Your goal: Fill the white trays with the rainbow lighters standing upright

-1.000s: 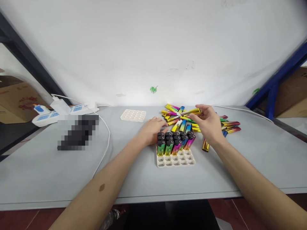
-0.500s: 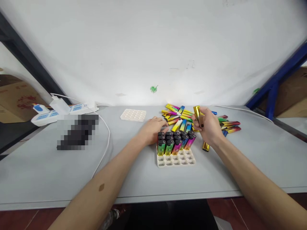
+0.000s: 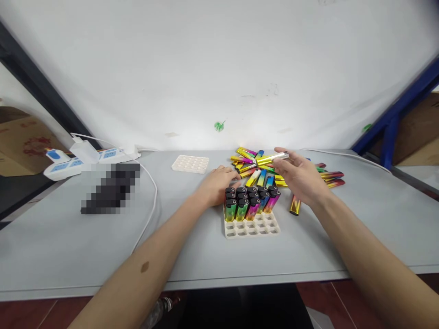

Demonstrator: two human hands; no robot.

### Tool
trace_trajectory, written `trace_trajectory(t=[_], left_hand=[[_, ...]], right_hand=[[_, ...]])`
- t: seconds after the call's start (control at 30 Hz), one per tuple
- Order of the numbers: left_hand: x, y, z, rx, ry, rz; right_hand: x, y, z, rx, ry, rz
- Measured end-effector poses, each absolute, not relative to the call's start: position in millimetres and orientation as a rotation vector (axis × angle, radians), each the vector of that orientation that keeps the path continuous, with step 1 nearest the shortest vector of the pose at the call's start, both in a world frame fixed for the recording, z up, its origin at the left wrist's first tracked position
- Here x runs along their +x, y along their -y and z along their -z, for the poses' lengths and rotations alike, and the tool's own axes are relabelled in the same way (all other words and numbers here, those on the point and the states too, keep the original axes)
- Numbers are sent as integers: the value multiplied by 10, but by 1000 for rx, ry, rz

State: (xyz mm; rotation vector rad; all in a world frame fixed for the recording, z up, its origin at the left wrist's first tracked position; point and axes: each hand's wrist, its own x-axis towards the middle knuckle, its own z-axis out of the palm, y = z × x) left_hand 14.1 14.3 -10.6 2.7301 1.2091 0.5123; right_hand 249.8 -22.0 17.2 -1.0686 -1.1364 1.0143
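Observation:
My right hand (image 3: 304, 177) is raised over the loose pile, thumb and fingers closed on a shiny gold lighter (image 3: 266, 160) that lies nearly level. Below, a cream tray with oval slots (image 3: 253, 236) holds several upright lighters (image 3: 253, 209) with black tops, in green, pink, blue and red fading to yellow. Its front rows of slots hold none. Behind the tray's back left corner rests my left hand (image 3: 218, 183), fingers stretched out and thumb apart, close to the standing lighters. Some of its fingertips are hidden. Loose metallic lighters (image 3: 253, 178) are heaped behind the tray.
A single lighter (image 3: 295, 205) lies right of the tray. Another cream tray (image 3: 190, 164) sits near the wall. At left are a power strip (image 3: 65, 169) with plugs, a white cable (image 3: 156, 187) and a pixelated dark object (image 3: 115, 189). Cardboard boxes flank the table.
The lighter in my right hand has turned from upright to nearly level and moved slightly left. My right fingers have opened out more around it. My left hand has stayed in place.

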Motion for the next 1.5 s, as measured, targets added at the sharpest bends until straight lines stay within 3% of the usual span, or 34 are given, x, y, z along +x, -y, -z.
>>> trace_trajectory(t=[0.53,1.5], left_hand=[[145,-154,118,2730,-1207,-506],[152,-155,110,2723,-1210,-501]], right_hand=[[2433,309,-296,-872,870,-1475],[2345,371,-336,-1021,922,-1428]])
